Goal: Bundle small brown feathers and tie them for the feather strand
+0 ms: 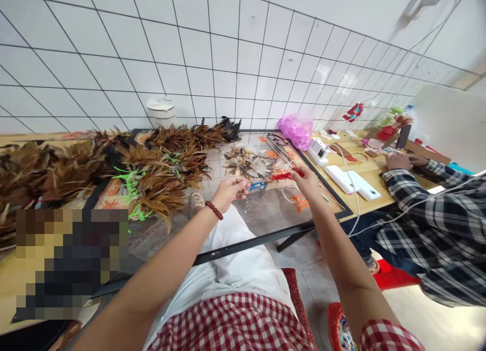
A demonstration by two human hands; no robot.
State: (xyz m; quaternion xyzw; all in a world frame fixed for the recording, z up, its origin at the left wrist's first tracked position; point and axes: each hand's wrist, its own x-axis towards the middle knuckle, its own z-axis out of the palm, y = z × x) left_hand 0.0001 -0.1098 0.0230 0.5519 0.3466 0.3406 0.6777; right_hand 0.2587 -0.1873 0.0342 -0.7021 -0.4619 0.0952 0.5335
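My left hand (pixel 231 190), with a beaded bracelet at the wrist, has its thumb and fingertips pinched together over the glass tabletop. What sits in that pinch is too small to make out. Right at those fingertips is a small blue tool (pixel 255 186) with an oblong opening; whether it is held or lies on the glass, I cannot tell. My right hand (pixel 305 180) is closed on the end of a bundle of red strands (pixel 280 177). Loose mottled feathers (pixel 248 161) lie in a heap just beyond both hands.
Brown feather bunches (pixel 163 161) cover the left side, some tied with green strands (pixel 131 186). Eyeglasses (pixel 277 139) and a pink plastic bag (pixel 298 130) lie behind. A white tub (pixel 161 111) stands by the wall. At right, a co-worker in plaid (pixel 410 189) sits near white power banks (pixel 353 181) and cables.
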